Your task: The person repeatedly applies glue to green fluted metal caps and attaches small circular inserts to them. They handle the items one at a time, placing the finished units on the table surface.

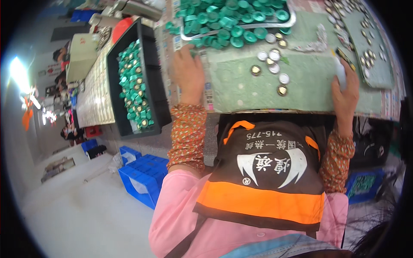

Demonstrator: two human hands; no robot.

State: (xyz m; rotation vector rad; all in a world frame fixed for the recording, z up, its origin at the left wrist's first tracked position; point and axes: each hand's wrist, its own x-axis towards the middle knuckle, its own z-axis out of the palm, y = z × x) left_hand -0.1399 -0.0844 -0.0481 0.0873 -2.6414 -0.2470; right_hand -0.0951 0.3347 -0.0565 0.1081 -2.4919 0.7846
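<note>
My left hand (188,71) is at the left edge of the green-covered table, beside the corner of a metal tray (294,19). Its fingers are curled together, and whatever they may hold is hidden. Green fluted caps (236,31) heap up in the tray and spill over its near rim. On the right, my right hand (347,88) is closed around a slim white object (340,73), its kind unclear. A dark tool with yellow parts (345,59) lies just beyond those fingers. Between my hands lie several small round white-and-gold discs (274,56).
A black bin (148,81) of green caps with gold discs stands left of the table. More discs (369,56) lie on a mat at the far right. Clear crumpled plastic (316,42) rests near the tray. Blue crates (144,176) stand on the floor at left.
</note>
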